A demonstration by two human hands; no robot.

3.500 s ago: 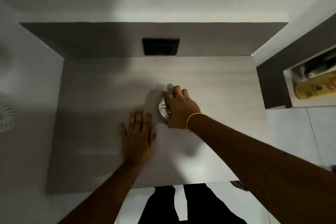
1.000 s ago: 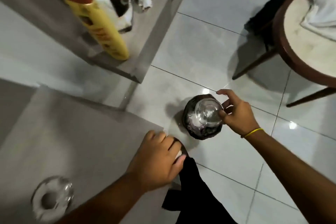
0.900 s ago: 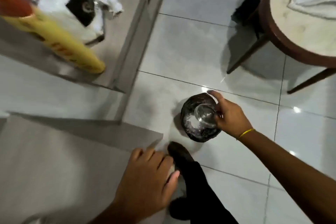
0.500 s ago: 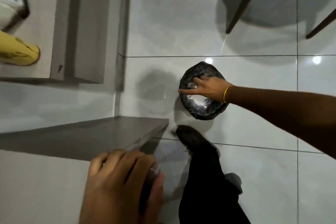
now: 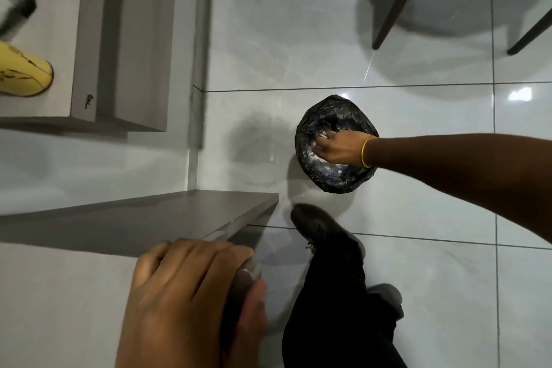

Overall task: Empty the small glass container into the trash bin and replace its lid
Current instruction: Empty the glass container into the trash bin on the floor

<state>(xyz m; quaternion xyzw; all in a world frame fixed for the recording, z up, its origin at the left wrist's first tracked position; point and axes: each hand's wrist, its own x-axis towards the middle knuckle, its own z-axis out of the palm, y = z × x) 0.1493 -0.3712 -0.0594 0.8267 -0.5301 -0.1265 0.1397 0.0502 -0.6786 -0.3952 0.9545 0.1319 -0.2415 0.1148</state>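
The right hand (image 5: 339,150) is now reached down into the mouth of the trash bin (image 5: 336,143), which stands on the tiled floor (image 5: 418,218) well out from the corner of the desk (image 5: 134,218). A second ago the small glass container was held clearly above the bin, its round mouth turned up to the camera; it is now almost wholly hidden under the hand, with only a pale glint visible at the fingertips (image 5: 321,140). The fingers are curled downward, presumably around the glass, though the hold itself cannot be made out. The container is therefore judged to be tipped over inside the black liner, so the emptying step is judged under way or nearly finished; whether anything remains in the glass cannot be told.

The left hand (image 5: 191,296) has been shifted to the desk's front edge near its right corner, where it is wrapped closed over the edge, apparently as a brace while the body is bent toward the floor. Nothing else is seen in it. The lid, seen earlier on the desk top, is out of view now, and its refitting is not yet done.
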